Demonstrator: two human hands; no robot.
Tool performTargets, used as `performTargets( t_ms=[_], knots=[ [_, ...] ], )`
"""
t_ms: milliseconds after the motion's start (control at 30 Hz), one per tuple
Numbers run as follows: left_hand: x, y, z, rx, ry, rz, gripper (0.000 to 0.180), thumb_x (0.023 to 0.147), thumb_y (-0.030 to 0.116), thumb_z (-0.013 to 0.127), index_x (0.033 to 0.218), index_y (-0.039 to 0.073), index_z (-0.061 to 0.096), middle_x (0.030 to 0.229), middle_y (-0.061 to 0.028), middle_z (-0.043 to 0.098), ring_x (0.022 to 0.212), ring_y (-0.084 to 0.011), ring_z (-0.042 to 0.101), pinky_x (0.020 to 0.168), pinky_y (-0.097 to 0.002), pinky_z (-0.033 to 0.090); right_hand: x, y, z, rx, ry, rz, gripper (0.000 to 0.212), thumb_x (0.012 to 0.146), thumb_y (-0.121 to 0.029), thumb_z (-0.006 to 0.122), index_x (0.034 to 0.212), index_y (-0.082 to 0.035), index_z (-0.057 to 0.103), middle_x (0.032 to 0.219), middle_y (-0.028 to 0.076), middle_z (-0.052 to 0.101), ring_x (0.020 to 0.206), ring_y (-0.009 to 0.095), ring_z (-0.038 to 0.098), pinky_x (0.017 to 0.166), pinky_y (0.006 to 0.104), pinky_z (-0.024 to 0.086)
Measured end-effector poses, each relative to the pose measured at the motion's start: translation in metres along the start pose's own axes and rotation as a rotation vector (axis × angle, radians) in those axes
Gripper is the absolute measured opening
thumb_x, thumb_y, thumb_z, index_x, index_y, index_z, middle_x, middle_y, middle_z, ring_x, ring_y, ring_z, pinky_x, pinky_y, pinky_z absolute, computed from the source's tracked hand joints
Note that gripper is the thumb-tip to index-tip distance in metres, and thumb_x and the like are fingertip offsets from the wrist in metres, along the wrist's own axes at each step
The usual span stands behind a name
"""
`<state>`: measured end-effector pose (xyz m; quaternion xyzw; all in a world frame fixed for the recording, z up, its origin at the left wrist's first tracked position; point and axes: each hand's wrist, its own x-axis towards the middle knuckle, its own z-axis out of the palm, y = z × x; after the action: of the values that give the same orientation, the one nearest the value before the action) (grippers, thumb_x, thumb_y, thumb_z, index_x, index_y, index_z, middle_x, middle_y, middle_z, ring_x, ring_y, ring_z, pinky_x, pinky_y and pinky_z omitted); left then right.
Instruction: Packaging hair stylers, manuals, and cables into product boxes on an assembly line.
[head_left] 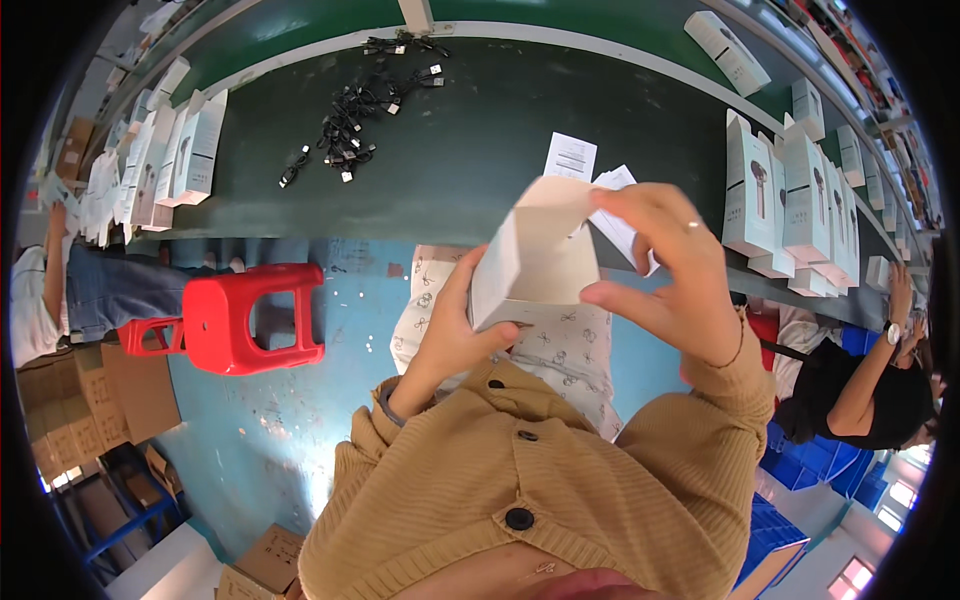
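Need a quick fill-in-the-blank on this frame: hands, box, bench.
1. Both hands, left hand and right hand, hold a white ____ with its top flaps open.
2. The stool on the floor is ____ in colour.
3. The loose pile of black ____ lies on the green bench.

Missing words: box; red; cables

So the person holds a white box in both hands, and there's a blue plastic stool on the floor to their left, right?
Not quite: the stool is red, not blue, as the head view shows. The rest holds: both the left hand and right hand hold the white box.
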<state>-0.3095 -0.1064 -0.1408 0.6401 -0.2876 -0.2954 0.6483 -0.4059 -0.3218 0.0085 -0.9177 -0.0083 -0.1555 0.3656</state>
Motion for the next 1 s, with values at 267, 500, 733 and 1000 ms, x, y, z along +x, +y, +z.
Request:
performTargets(
  t_ms=[267,500,733,1000],
  knots=[
    [0.015,0.012,0.012,-0.298,-0.253,-0.087,0.091,0.088,0.063,0.050,0.142,-0.003,0.019,0.137,-0.0148,0.039,0.126,-0.0223,0.040,0.101,-0.0350,0.037,-0.037,0.013,0.069,-0.030,0.085,0.051,0.091,0.066,-0.033,0.083,0.139,-0.006,0.036,0.131,0.021,0.042,0.095,0.034,0.059,0.077,0.0384,0.051],
    [0.042,0.041,0.057,-0.571,-0.313,0.056,0.090,0.091,0.061,0.046,0.145,-0.001,0.010,0.145,-0.0153,0.028,0.134,-0.0235,0.030,0.105,-0.0368,0.032,-0.045,0.010,0.040,-0.090,0.251,0.081,0.092,0.066,-0.017,0.081,0.142,-0.001,0.030,0.131,0.023,0.040,0.101,0.040,0.056,0.079,0.0402,0.052],
    [0.041,0.023,0.044,-0.141,-0.409,0.113,0.091,0.078,0.029,0.078,0.143,0.001,0.020,0.141,-0.0126,0.035,0.129,-0.0242,0.037,0.104,-0.0385,0.033,-0.060,0.039,0.063,-0.154,0.299,-0.077,0.095,0.062,-0.013,0.082,0.144,-0.010,0.032,0.140,0.026,0.036,0.115,0.042,0.051,0.086,0.0450,0.049],
    [0.020,0.018,0.012,-0.009,-0.203,-0.177,0.083,0.062,0.023,0.089,0.130,0.002,0.045,0.125,-0.0096,0.054,0.114,-0.0240,0.053,0.097,-0.0375,0.043,-0.040,0.040,0.049,0.144,0.026,-0.044,0.077,0.069,-0.010,0.078,0.138,-0.011,0.042,0.133,0.020,0.049,0.117,0.037,0.052,0.095,0.0441,0.044]
  ],
)
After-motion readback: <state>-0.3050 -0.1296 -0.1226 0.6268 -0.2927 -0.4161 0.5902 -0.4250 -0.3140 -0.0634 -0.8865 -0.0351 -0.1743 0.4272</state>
